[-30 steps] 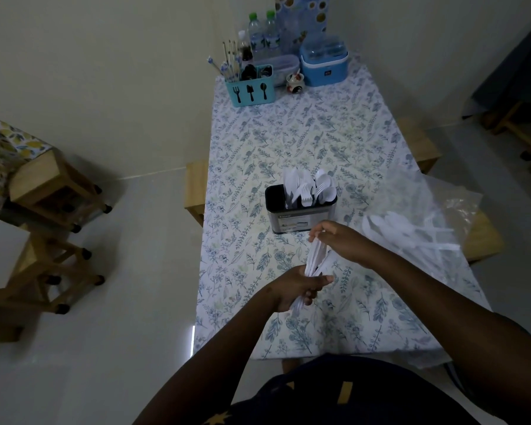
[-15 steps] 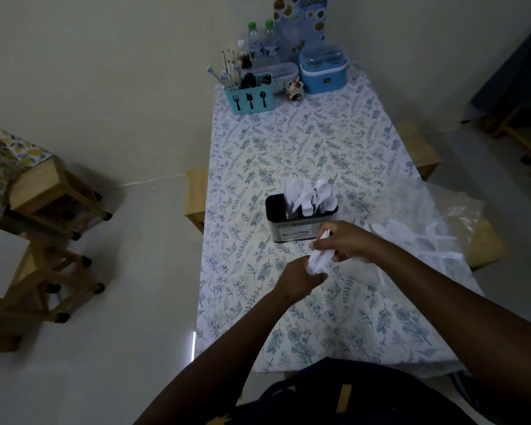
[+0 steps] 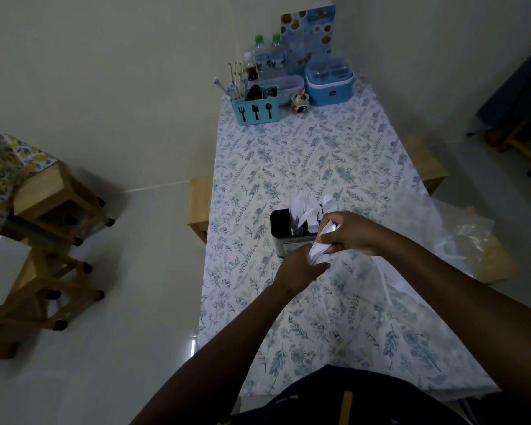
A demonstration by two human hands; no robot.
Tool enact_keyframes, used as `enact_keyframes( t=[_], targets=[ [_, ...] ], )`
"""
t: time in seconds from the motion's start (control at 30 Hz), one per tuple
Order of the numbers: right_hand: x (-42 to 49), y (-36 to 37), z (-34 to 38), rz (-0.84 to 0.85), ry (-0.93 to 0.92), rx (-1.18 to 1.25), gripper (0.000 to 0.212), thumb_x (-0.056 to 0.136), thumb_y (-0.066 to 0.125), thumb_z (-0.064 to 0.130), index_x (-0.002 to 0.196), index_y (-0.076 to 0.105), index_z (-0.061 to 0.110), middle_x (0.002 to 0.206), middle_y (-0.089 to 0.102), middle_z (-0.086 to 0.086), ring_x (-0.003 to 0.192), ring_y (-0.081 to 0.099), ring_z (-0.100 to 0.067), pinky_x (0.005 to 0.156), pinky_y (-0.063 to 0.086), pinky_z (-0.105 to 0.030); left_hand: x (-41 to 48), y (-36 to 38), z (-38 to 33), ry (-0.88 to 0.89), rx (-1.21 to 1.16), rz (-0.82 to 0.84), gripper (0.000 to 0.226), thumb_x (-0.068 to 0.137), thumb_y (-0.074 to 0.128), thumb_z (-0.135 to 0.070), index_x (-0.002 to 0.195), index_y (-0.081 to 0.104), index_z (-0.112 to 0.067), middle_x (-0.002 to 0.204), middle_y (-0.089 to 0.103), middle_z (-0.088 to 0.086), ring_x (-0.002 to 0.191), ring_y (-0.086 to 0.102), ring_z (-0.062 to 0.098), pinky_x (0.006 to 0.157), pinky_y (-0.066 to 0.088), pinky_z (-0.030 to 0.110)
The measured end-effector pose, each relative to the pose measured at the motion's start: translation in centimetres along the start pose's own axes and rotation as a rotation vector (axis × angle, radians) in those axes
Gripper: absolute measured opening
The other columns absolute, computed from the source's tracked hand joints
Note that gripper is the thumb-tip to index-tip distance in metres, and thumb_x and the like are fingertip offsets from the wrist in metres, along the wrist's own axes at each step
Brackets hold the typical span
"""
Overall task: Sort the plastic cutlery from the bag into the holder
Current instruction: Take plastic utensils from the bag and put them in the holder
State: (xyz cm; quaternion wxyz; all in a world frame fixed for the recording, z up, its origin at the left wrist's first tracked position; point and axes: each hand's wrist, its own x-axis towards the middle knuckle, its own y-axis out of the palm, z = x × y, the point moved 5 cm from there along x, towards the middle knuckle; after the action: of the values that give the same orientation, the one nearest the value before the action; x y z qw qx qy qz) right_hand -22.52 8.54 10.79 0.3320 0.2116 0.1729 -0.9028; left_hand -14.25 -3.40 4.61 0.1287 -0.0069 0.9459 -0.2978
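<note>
A black and metal holder (image 3: 281, 233) stands mid-table with several white plastic pieces (image 3: 301, 207) upright in it. Just in front of it, both hands grip one bunch of white plastic cutlery (image 3: 319, 251). My right hand (image 3: 348, 233) holds the bunch's upper end against the holder's near right corner. My left hand (image 3: 298, 271) clasps the lower end. A clear plastic bag (image 3: 460, 240) lies to the right with more white cutlery inside, partly hidden by my right forearm.
The table has a floral cloth (image 3: 304, 154). At its far end stand a teal cutlery caddy (image 3: 256, 108), water bottles (image 3: 269, 58), a blue lidded box (image 3: 328, 82) and a small pot (image 3: 299, 102). Wooden stools (image 3: 56, 197) stand on the floor to the left.
Both hands have lifted the bunch of cutlery up and forward from the table's near part to the holder's front edge, drawing closer together along it.
</note>
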Motion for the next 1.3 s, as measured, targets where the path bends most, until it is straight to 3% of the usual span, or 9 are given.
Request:
enact_keyframes(
  t=[0.1, 0.2, 0.3, 0.4, 0.53, 0.73, 0.93, 1.13, 1.3],
  targets=[
    [0.5, -1.1, 1.8, -0.056, -0.050, -0.103, 0.009, 0.082, 0.071, 0.002, 0.087, 0.064, 0.003, 0.095, 0.064, -0.021, 0.080, 0.068, -0.027, 0.079, 0.060, -0.043, 0.7, -0.5, 0.3, -0.005, -0.057, 0.002, 0.029, 0.083, 0.074, -0.035, 0.102, 0.060, -0.017, 0.078, 0.059, -0.007, 0.064, 0.054, 0.004, 0.060, 0.044, 0.020],
    [0.8, -3.2, 4.0, -0.117, -0.098, -0.144, 0.012, 0.083, 0.071, 0.003, 0.091, 0.063, -0.002, 0.088, 0.064, -0.017, 0.065, 0.068, -0.019, 0.072, 0.061, -0.039, 1.2, -1.5, 1.4, -0.073, -0.089, -0.013, 0.031, 0.083, 0.074, -0.035, 0.100, 0.056, -0.017, 0.076, 0.052, -0.008, 0.060, 0.046, 0.003, 0.052, 0.035, 0.015],
    [1.4, -5.3, 6.0, -0.180, -0.147, -0.172, 0.012, 0.083, 0.073, 0.009, 0.088, 0.064, 0.003, 0.087, 0.062, -0.013, 0.065, 0.067, -0.018, 0.068, 0.060, -0.031, 1.3, -2.5, 3.0, -0.161, -0.193, -0.061, 0.033, 0.084, 0.073, -0.026, 0.108, 0.054, -0.015, 0.090, 0.062, 0.000, 0.071, 0.056, 0.007, 0.060, 0.046, 0.018],
    [2.5, -6.7, 7.2, -0.225, -0.190, -0.170, 0.015, 0.082, 0.074, 0.012, 0.088, 0.063, 0.003, 0.092, 0.062, -0.014, 0.073, 0.066, -0.021, 0.076, 0.060, -0.037, 1.2, -2.8, 4.5, -0.212, -0.302, -0.101, 0.032, 0.084, 0.075, -0.022, 0.107, 0.055, -0.012, 0.097, 0.068, 0.005, 0.088, 0.065, 0.017, 0.080, 0.053, 0.032],
    [3.5, -6.7, 8.1, -0.237, -0.208, -0.308, 0.013, 0.083, 0.073, 0.012, 0.089, 0.064, 0.006, 0.092, 0.063, -0.011, 0.065, 0.069, -0.017, 0.076, 0.060, -0.041, 0.7, -2.6, 5.1, -0.235, -0.305, -0.080, 0.028, 0.084, 0.073, -0.028, 0.105, 0.060, -0.014, 0.099, 0.070, 0.007, 0.092, 0.067, 0.019, 0.077, 0.052, 0.028],
    [4.5, -5.2, 9.2, -0.192, -0.303, -0.531, 0.008, 0.085, 0.070, 0.011, 0.084, 0.063, 0.009, 0.087, 0.067, -0.010, 0.061, 0.071, -0.014, 0.067, 0.058, -0.039, 0.4, -2.1, 5.5, -0.221, -0.269, -0.044, 0.021, 0.085, 0.070, -0.034, 0.099, 0.063, -0.020, 0.097, 0.071, 0.004, 0.092, 0.068, 0.019, 0.081, 0.054, 0.038],
    [5.5, -2.0, 10.3, -0.083, -0.446, -0.794, 0.013, 0.083, 0.067, 0.005, 0.078, 0.058, 0.012, 0.085, 0.066, -0.005, 0.054, 0.063, -0.005, 0.056, 0.055, -0.028, 0.1, -1.9, 5.9, -0.228, -0.274, -0.035, 0.018, 0.085, 0.070, -0.035, 0.096, 0.062, -0.023, 0.099, 0.070, 0.004, 0.093, 0.067, 0.019, 0.080, 0.055, 0.037],
    [6.8, 2.1, 8.2, 0.004, -0.464, -1.008, 0.013, 0.076, 0.057, -0.006, 0.075, 0.059, 0.007, 0.081, 0.063, -0.011, 0.077, 0.060, -0.027, 0.065, 0.047, -0.036, 0.1, -2.1, 5.8, -0.215, -0.271, -0.035, 0.024, 0.086, 0.068, -0.036, 0.102, 0.063, -0.019, 0.100, 0.069, 0.001, 0.093, 0.067, 0.016, 0.082, 0.055, 0.037],
    [7.1, 3.4, 4.9, 0.013, -0.343, -1.017, 0.024, 0.074, 0.070, 0.003, 0.072, 0.051, 0.017, 0.085, 0.053, -0.001, 0.079, 0.054, -0.019, 0.055, 0.033, -0.023, 0.0, -2.4, 5.3, -0.184, -0.279, -0.047, 0.022, 0.088, 0.068, -0.034, 0.101, 0.063, -0.018, 0.101, 0.070, 0.003, 0.093, 0.066, 0.016, 0.079, 0.053, 0.032]
  ],
)
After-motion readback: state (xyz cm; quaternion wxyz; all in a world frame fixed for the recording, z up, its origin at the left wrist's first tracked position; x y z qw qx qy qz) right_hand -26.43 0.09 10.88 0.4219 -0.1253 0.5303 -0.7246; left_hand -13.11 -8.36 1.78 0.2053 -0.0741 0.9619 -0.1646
